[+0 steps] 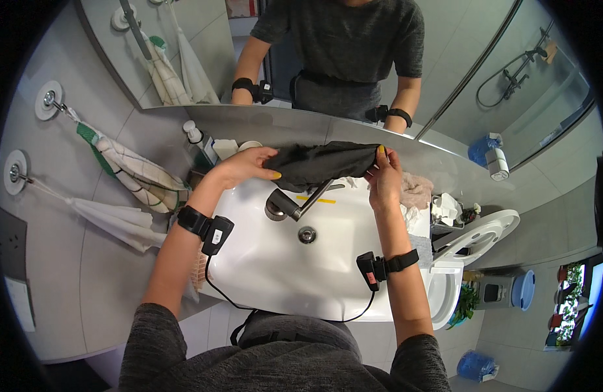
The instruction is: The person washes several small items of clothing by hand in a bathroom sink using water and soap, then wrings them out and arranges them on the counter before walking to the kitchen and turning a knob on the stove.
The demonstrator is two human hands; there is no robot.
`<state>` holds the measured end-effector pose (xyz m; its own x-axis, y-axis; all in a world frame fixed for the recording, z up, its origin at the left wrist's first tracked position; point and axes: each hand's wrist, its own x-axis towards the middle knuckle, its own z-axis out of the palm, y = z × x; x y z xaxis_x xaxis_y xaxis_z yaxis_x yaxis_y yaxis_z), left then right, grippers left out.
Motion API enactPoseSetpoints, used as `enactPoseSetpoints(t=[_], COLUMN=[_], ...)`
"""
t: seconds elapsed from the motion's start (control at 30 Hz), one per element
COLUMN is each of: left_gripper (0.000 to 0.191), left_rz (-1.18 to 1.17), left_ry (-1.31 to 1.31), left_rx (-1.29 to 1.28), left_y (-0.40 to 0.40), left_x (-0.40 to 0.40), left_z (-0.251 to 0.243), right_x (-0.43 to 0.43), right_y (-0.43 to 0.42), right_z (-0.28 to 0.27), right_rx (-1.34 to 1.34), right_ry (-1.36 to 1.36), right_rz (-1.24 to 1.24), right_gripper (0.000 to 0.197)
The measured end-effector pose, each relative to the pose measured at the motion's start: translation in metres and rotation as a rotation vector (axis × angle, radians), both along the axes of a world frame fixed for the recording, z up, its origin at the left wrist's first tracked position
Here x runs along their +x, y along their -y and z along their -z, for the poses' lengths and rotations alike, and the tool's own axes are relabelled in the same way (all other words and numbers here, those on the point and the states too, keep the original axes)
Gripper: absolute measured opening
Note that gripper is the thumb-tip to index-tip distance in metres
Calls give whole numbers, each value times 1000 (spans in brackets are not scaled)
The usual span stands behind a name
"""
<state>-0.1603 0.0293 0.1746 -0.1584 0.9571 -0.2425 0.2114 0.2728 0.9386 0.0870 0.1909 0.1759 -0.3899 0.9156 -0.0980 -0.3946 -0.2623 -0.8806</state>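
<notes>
A dark piece of fabric (326,162) is stretched between my two hands above the back of a white washbasin (262,264). My left hand (247,166) pinches its left end between thumb and fingers. Its right end is gripped by my right hand (386,174), thumb on top. Below the fabric stands a dark metal faucet (284,203), its spout partly covered by the cloth. A yellow strip (326,200) lies behind the spout. The round metal drain (307,235) shows in the basin.
Behind my left hand stand a pump bottle (192,132) and a white box (225,148). Towels (130,171) hang from wall hooks at the left. A beige cloth (415,188), a tissue holder (447,210) and a toilet (443,294) are at the right. A mirror (458,73) spans the back.
</notes>
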Motion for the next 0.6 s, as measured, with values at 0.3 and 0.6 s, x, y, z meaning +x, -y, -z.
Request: enactPoseSetpoints(t=[0.3,0.6], left_gripper=[43,34], left_rz=[-147,252], left_ry=[645,322], left_rx=[49,55], left_y=[-29,-41], left_x=[-1,-17], left_z=[-2,5], right_x=[-10,10], right_y=[4,-25], right_z=[-6,7], right_rx=[-91,-166], right_ry=[-186,-304], right_rz=[-118,-16], right_gripper=[15,15])
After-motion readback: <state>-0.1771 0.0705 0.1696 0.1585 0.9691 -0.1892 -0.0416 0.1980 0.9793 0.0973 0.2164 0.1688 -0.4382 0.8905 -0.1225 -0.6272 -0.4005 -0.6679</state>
